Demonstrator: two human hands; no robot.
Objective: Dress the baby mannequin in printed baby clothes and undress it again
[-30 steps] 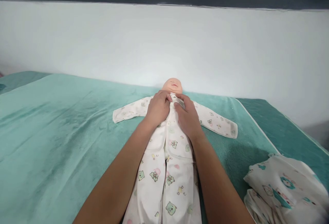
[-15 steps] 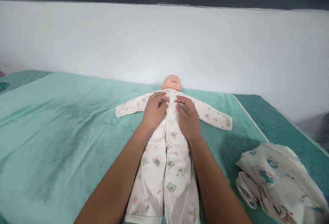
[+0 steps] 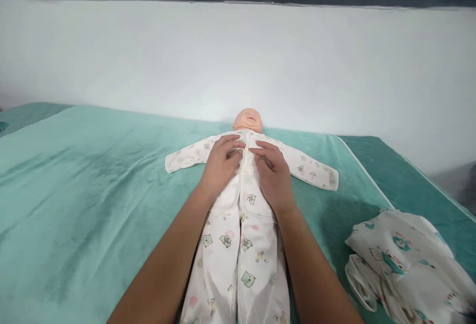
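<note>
A baby doll (image 3: 248, 120) lies on its back, head away from me, in a white printed baby shirt (image 3: 247, 185) with its sleeves spread sideways. Matching baby pants (image 3: 223, 274) cover the legs below the shirt's hem. On the chest, my left hand (image 3: 223, 161) pinches the shirt's front edge with index finger and thumb. Facing it across the front opening, my right hand (image 3: 274, 173) has its bent fingers on the other edge. The fingertips sit close together around a small button; the exact grip of each is partly hidden.
A crumpled white printed cloth (image 3: 412, 264) lies at the lower right. Beneath everything spreads a green plush blanket (image 3: 92, 190) with some wrinkles on the left. A white wall (image 3: 148, 56) rises right behind the doll's head.
My right hand's fingertips have shifted slightly left, closer to those of my left hand at the shirt's front. The view has moved a little; the doll lies as before.
</note>
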